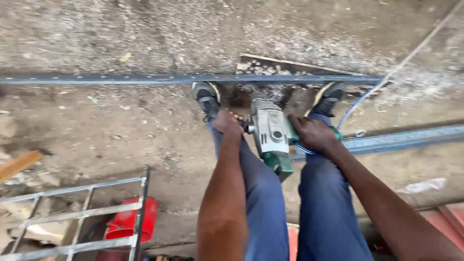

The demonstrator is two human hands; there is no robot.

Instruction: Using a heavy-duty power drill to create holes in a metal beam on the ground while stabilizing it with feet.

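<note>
At centre frame, left hand [227,122] and right hand [313,134] clamp a green power drill [271,135] over a steel bar [145,79], drilling apparently underway; steady downward pressure comes next.

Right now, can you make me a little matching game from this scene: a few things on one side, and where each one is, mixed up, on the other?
Things:
1. drill
2. red can
3. long bar
4. metal frame

Places:
A. lies across the ground under both shoes
B. lower left, lying over the red can
C. between the knees, held by left hand and right hand
D. lower left, partly under the frame

Pairs: 1-C, 2-D, 3-A, 4-B
</note>
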